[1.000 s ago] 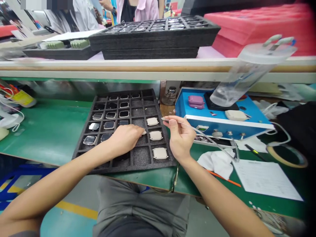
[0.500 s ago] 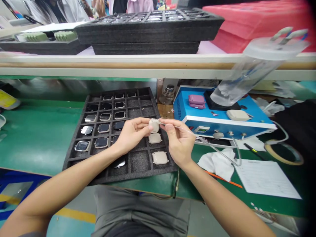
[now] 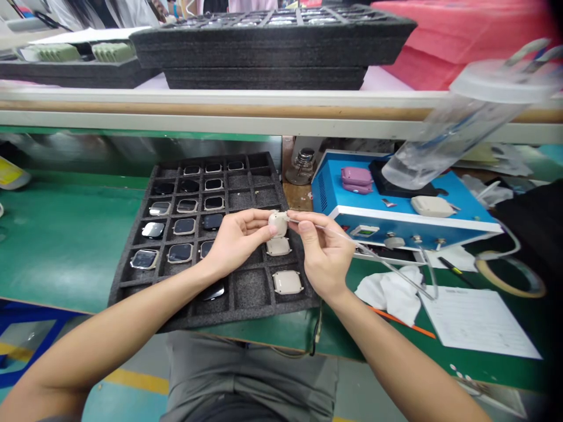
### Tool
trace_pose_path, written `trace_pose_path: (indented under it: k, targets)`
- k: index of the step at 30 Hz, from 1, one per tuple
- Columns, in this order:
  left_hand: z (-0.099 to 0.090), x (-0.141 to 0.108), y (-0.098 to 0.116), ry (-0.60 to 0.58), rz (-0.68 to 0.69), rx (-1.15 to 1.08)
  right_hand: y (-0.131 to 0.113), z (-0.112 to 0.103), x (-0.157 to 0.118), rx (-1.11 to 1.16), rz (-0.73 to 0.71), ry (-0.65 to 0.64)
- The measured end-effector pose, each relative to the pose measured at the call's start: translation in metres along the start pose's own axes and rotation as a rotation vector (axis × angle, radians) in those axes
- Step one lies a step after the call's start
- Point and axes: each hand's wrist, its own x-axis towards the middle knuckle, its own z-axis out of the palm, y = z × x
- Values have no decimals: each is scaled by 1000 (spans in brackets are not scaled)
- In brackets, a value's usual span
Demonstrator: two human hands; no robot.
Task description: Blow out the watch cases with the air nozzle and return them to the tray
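Note:
My left hand (image 3: 231,243) is closed on a beige watch case (image 3: 277,224), held above the right side of a black foam tray (image 3: 250,290). In the fingers of my right hand (image 3: 328,255) is a thin clear tube (image 3: 373,255), its tip at the case's right edge; whether it touches cannot be made out. The tube trails right toward a blue machine (image 3: 328,184). Just below the held case, one beige case (image 3: 278,247) lies in the tray, and another beige case (image 3: 288,282) sits nearer me. Dark-screened watch faces (image 3: 180,254) fill several compartments on the left.
On the machine stand a tilted clear cylinder (image 3: 444,140), purple cases (image 3: 356,179) and a beige case (image 3: 431,206). A white cloth (image 3: 396,293), paper sheet (image 3: 479,322) and tape roll (image 3: 510,278) lie right. A shelf edge (image 3: 197,119) crosses behind, bearing stacked foam trays (image 3: 272,50).
The camera view has shifted slightly, so the shelf sits higher and the machine farther right in the picture. Both hands keep their hold, with the tube tip still at the watch case.

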Motion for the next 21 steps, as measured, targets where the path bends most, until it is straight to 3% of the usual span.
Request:
trace_pose_path:
  k: [21]
  targets:
    - [0, -1, 3, 5, 65, 59, 1, 0, -1, 17, -18, 2]
